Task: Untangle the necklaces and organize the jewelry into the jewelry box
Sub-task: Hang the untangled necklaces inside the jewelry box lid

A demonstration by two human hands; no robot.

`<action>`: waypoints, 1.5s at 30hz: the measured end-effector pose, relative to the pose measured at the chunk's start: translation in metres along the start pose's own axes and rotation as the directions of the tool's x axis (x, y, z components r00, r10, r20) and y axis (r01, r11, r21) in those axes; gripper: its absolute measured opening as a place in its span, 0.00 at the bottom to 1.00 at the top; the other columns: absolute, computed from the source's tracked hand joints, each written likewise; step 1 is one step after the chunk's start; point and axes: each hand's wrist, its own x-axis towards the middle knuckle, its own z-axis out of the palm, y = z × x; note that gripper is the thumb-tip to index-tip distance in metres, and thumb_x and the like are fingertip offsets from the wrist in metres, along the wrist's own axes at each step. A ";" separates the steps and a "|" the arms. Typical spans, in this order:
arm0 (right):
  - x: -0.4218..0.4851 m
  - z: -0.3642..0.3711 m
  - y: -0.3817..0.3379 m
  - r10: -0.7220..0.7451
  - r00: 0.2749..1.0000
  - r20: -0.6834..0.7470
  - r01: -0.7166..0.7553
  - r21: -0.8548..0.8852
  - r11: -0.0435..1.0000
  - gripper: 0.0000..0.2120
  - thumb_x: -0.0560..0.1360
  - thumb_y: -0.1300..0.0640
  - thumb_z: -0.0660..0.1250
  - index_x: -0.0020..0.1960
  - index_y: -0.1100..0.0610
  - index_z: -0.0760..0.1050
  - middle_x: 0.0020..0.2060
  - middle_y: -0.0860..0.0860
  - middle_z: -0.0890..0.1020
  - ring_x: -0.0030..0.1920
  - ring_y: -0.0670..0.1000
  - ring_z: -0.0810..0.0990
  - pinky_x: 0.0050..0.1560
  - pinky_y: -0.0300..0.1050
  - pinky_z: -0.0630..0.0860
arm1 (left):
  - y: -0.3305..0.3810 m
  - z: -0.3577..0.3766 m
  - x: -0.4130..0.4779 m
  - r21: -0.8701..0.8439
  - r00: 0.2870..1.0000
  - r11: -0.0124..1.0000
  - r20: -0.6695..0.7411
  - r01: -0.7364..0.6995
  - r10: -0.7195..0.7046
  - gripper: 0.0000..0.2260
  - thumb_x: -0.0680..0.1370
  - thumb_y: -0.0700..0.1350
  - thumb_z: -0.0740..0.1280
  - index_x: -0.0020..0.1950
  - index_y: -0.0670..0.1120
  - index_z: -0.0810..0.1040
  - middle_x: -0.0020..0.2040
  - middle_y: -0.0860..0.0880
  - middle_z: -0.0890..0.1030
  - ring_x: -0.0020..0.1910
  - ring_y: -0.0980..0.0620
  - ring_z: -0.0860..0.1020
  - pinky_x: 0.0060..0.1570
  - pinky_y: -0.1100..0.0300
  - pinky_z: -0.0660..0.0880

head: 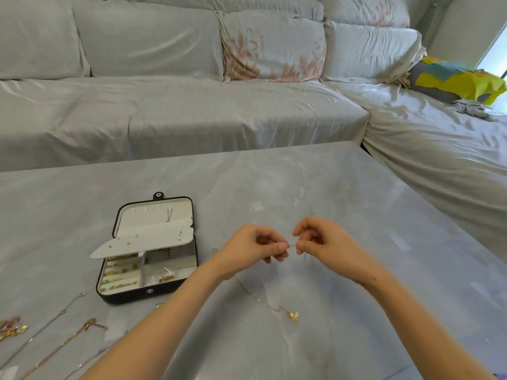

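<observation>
Above the middle of the grey table, my left hand (255,245) and my right hand (318,241) each pinch a thin chain (292,245), fingertips almost touching. A short end hangs below my right fingers. A fine gold necklace (263,301) with a gold pendant (293,316) lies on the table under my left wrist; I cannot tell whether it is the same chain. The black jewelry box (149,290) stands open to the left, with rings, earrings and small pieces in its compartments and an earring flap folded out.
Several chains lie stretched out at the front left: a silver one (49,322) and a gold one (65,342). A cluster of gold and pink pieces (11,327) sits at the left edge. A covered sofa (178,111) runs behind the table (356,201).
</observation>
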 end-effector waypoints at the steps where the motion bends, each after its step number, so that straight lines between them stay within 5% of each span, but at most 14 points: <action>1: 0.001 0.000 0.000 0.006 1.000 0.016 -0.006 -0.024 1.000 0.08 0.74 0.64 0.64 0.49 0.53 0.75 0.34 0.48 0.82 0.38 0.43 0.78 0.41 0.35 0.73 | 0.000 -0.003 0.000 0.018 1.000 1.000 -0.016 0.008 -0.008 0.03 0.76 0.39 0.68 0.45 0.41 0.81 0.36 0.49 0.83 0.36 0.57 0.80 0.36 0.68 0.72; 4: 0.003 0.002 -0.001 0.029 0.998 0.064 -0.022 -0.108 0.994 0.10 0.75 0.62 0.63 0.52 0.52 0.79 0.33 0.44 0.81 0.35 0.36 0.77 0.38 0.27 0.70 | 0.002 -0.010 -0.001 0.054 0.998 0.998 -0.053 0.025 -0.022 0.03 0.76 0.38 0.68 0.44 0.41 0.81 0.36 0.48 0.82 0.34 0.58 0.79 0.37 0.71 0.71; 10: 0.006 0.012 -0.005 0.008 0.999 0.033 -0.004 -0.112 0.994 0.05 0.73 0.58 0.67 0.41 0.54 0.81 0.28 0.43 0.77 0.27 0.37 0.72 0.32 0.29 0.69 | 0.004 -0.014 -0.001 0.204 0.996 0.979 -0.089 0.015 0.004 0.01 0.73 0.38 0.71 0.42 0.42 0.82 0.35 0.52 0.80 0.32 0.64 0.74 0.37 0.73 0.70; 16: 0.011 0.025 -0.003 0.067 0.991 -0.118 -0.048 0.154 0.987 0.04 0.71 0.60 0.68 0.37 0.55 0.80 0.28 0.50 0.75 0.30 0.44 0.72 0.33 0.37 0.69 | 0.002 -0.013 -0.002 0.094 0.987 0.996 -0.161 0.007 0.008 0.02 0.73 0.39 0.70 0.41 0.44 0.82 0.33 0.52 0.79 0.30 0.65 0.73 0.33 0.74 0.68; 21: 0.014 0.041 -0.006 0.173 0.969 -0.174 -0.094 0.392 0.915 0.04 0.70 0.65 0.66 0.37 0.62 0.78 0.28 0.49 0.76 0.28 0.40 0.70 0.29 0.33 0.66 | -0.001 -0.009 -0.001 0.012 0.969 0.998 -0.238 0.064 -0.059 0.04 0.74 0.40 0.69 0.40 0.45 0.80 0.35 0.51 0.79 0.32 0.63 0.74 0.32 0.71 0.70; 24: 0.016 0.047 -0.004 0.205 0.964 -0.169 -0.124 0.394 0.911 0.04 0.69 0.65 0.66 0.36 0.62 0.78 0.30 0.52 0.76 0.32 0.45 0.71 0.33 0.38 0.67 | -0.001 -0.010 0.002 0.019 0.966 0.996 -0.244 0.089 -0.082 0.05 0.73 0.40 0.69 0.38 0.46 0.81 0.37 0.48 0.80 0.38 0.54 0.77 0.43 0.61 0.75; 29: 0.018 0.047 -0.002 0.182 0.966 -0.186 -0.103 0.373 0.922 0.04 0.68 0.64 0.68 0.35 0.60 0.79 0.30 0.52 0.78 0.33 0.46 0.73 0.34 0.39 0.68 | 0.003 -0.017 0.003 0.132 0.970 0.985 -0.232 0.110 -0.078 0.03 0.73 0.40 0.70 0.42 0.42 0.82 0.36 0.48 0.79 0.34 0.55 0.74 0.30 0.69 0.69; 35: 0.021 0.040 -0.005 0.203 0.977 -0.070 -0.138 0.516 0.845 0.05 0.71 0.65 0.66 0.37 0.62 0.79 0.35 0.53 0.79 0.40 0.48 0.76 0.44 0.43 0.72 | 0.008 -0.020 0.001 0.179 0.981 0.982 -0.194 0.064 -0.029 0.03 0.74 0.40 0.69 0.44 0.40 0.81 0.37 0.50 0.80 0.37 0.57 0.76 0.45 0.64 0.75; 39: 0.022 0.040 -0.004 0.202 0.979 -0.021 -0.158 0.545 0.823 0.07 0.71 0.67 0.63 0.36 0.64 0.78 0.34 0.56 0.79 0.39 0.50 0.76 0.43 0.44 0.74 | 0.010 -0.019 0.000 0.269 0.982 0.962 -0.190 0.042 0.010 0.03 0.74 0.39 0.68 0.43 0.41 0.82 0.37 0.51 0.79 0.37 0.59 0.76 0.43 0.67 0.73; 45: 0.019 0.044 -0.001 0.114 0.993 -0.023 -0.072 0.644 0.762 0.05 0.72 0.64 0.66 0.40 0.64 0.80 0.40 0.58 0.82 0.44 0.50 0.79 0.54 0.45 0.75 | 0.014 -0.024 0.000 0.043 0.975 0.996 -0.210 0.081 -0.070 0.03 0.75 0.39 0.68 0.40 0.43 0.80 0.35 0.47 0.77 0.35 0.54 0.72 0.38 0.64 0.68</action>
